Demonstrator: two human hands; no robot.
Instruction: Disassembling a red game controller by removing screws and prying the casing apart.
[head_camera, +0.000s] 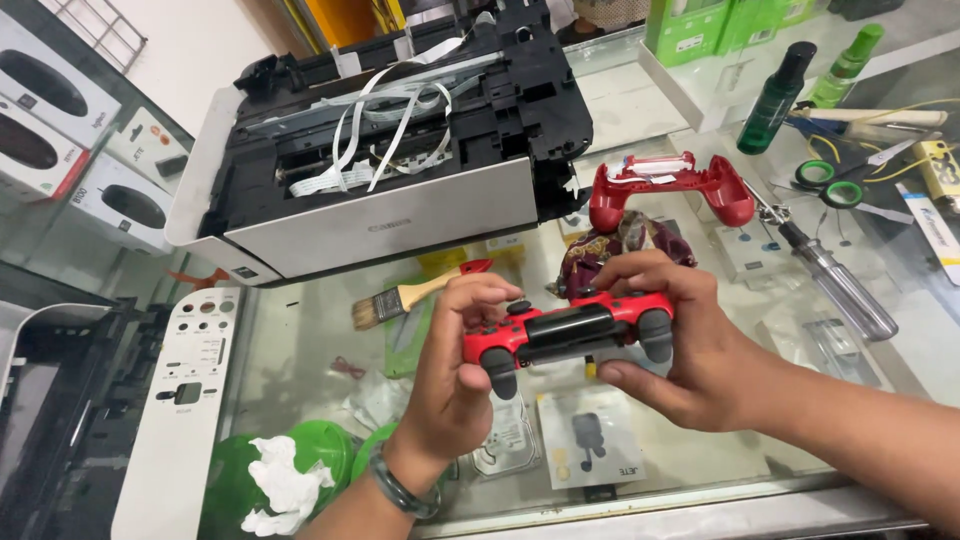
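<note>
Red game controller (570, 332), or rather its front half, sits between both hands just above the glass tabletop (300, 340), held level with the triggers and dark middle panel turned up toward the person. The left hand (455, 380) is closed around the left grip, thumb and forefinger curled over the top edge; a dark bead bracelet (400, 490) rings that wrist. The right hand (680, 350) is wrapped round the right grip, fingers over the top, thumb underneath.

The controller looks taken apart: its red back shell (668, 187) lies by itself further back on the tabletop, hollow side up, well apart from the held piece, with a patterned cloth (625, 240) just in front of it. So the opening-up seems done, and the two halves are not yet joined again (whether any inside work is finished I cannot tell from here).

A clear-handled screwdriver (835, 280) lies to the right, near the back shell, untouched. A small paintbrush (415, 297) rests to the left of the hands. Behind it all stands an opened printer (380, 140), cover off, white ribbon cables spilling across its top, and its loose white panel (185, 390) lies at the left. Scissors (830, 180) and two green bottles (800, 85) stand at the far right.
</note>
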